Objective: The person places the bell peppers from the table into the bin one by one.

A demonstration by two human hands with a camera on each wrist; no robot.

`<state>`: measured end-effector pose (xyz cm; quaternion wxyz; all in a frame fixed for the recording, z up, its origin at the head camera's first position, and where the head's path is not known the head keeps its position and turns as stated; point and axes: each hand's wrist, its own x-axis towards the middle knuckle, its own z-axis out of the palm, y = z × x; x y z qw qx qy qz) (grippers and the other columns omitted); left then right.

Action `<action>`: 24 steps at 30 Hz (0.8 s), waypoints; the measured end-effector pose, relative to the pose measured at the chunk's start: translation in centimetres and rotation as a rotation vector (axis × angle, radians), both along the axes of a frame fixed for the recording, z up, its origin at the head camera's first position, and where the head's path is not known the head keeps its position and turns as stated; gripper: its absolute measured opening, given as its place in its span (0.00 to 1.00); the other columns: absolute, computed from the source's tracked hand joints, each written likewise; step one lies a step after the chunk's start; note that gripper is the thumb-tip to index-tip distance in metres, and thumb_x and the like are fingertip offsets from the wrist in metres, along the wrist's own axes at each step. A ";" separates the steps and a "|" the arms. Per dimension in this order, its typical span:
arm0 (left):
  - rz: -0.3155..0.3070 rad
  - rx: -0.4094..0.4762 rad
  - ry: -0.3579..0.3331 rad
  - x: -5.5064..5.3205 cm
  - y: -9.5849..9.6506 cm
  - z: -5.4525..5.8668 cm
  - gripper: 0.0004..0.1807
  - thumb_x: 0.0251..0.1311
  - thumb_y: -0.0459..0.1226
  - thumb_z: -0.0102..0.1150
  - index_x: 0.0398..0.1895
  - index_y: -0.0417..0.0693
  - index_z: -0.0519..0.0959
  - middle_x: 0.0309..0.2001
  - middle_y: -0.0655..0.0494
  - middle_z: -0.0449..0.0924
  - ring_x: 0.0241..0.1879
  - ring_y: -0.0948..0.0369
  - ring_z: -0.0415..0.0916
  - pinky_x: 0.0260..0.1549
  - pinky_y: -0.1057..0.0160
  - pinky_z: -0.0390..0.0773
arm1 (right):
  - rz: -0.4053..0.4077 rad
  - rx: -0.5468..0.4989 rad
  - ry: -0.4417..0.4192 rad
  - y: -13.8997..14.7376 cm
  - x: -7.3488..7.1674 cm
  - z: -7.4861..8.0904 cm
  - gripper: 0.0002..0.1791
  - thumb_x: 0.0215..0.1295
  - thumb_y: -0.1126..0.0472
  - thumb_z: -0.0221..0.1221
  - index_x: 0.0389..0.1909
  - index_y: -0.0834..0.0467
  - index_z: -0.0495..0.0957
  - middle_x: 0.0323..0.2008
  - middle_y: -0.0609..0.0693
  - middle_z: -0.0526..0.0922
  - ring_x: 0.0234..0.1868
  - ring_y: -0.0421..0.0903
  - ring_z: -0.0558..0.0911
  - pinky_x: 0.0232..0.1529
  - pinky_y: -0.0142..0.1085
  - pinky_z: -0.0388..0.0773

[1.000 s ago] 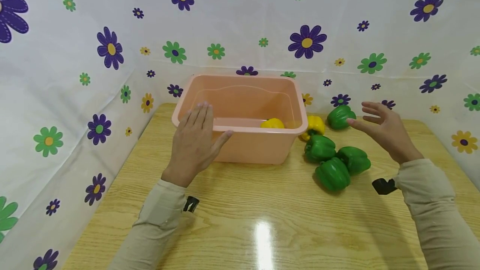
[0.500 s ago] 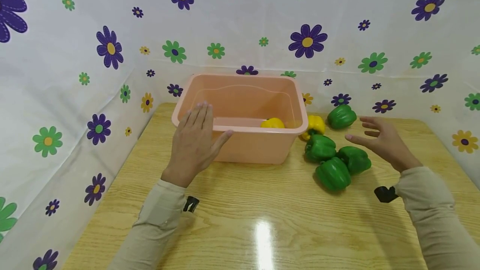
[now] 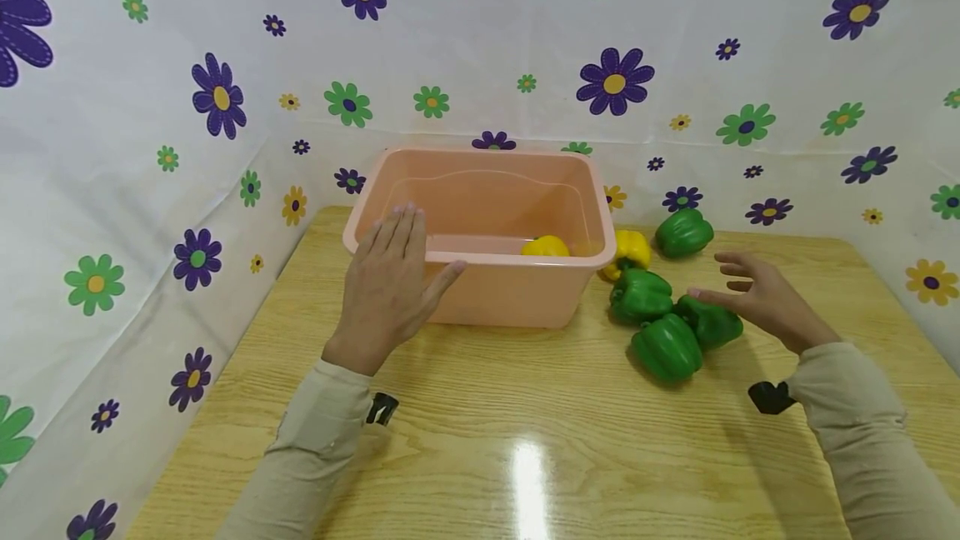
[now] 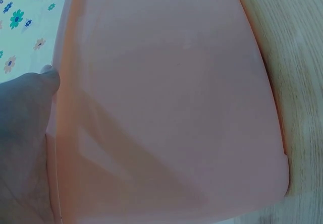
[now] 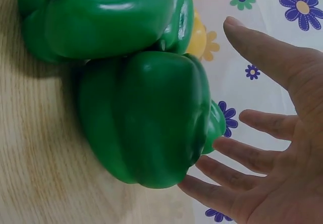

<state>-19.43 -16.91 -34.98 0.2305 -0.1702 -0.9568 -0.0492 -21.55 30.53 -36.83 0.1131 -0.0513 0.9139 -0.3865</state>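
My left hand (image 3: 386, 290) rests with straight fingers over the front rim of a pink plastic tub (image 3: 502, 294). In the left wrist view its thumb lies along the rim (image 4: 54, 113). My right hand (image 3: 765, 298) hovers at the right, fingers spread and holding nothing, its thumb overlapping a green bell pepper (image 3: 708, 323) in the head view. That pepper (image 5: 146, 120) fills the middle of the right wrist view. Beside it sit two more green peppers, a front one (image 3: 666, 348) and one nearer the tub (image 3: 641, 297). A yellow bell pepper (image 3: 546, 247) lies inside the tub.
Against the tub's right side stands another yellow pepper (image 3: 630, 252). Farther back is a green pepper (image 3: 684, 233) near the flowered cloth (image 3: 525, 40) that rises behind and left of the wooden table (image 3: 480, 423). A black wrist mount (image 3: 771, 397) hangs under the right sleeve.
My right hand has come down and nearer from beside the rear green pepper to over the right one of the grouped peppers. The left hand and the tub stay in place.
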 end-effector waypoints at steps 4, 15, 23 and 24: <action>0.004 0.000 -0.014 0.0 0.0 0.0 0.49 0.71 0.64 0.45 0.76 0.30 0.58 0.75 0.35 0.60 0.76 0.44 0.55 0.76 0.49 0.51 | 0.011 0.008 -0.017 0.1 0.1 -0.3 0.53 0.69 0.43 0.64 0.78 0.70 0.47 0.73 0.77 0.52 0.69 0.79 0.59 0.63 0.67 0.67; 0.007 0.005 -0.022 0.0 0.0 0.0 0.50 0.71 0.65 0.44 0.76 0.30 0.57 0.75 0.36 0.59 0.76 0.45 0.53 0.76 0.50 0.49 | 0.034 0.045 -0.032 0.1 0.2 -0.8 0.51 0.70 0.45 0.63 0.77 0.72 0.49 0.72 0.78 0.54 0.68 0.79 0.61 0.62 0.66 0.69; -0.002 0.008 0.002 0.0 0.0 0.0 0.49 0.71 0.64 0.46 0.75 0.30 0.60 0.74 0.36 0.61 0.76 0.44 0.56 0.76 0.49 0.51 | 0.045 0.048 -0.057 0.2 0.4 -1.2 0.50 0.70 0.46 0.63 0.77 0.72 0.50 0.72 0.79 0.54 0.67 0.79 0.62 0.62 0.66 0.69; -0.002 0.008 0.002 0.0 0.0 0.0 0.49 0.71 0.64 0.46 0.75 0.30 0.59 0.74 0.36 0.60 0.76 0.44 0.56 0.76 0.49 0.51 | 0.046 0.046 -0.059 0.2 0.5 -1.3 0.50 0.70 0.46 0.63 0.76 0.72 0.50 0.72 0.79 0.54 0.67 0.78 0.62 0.62 0.67 0.69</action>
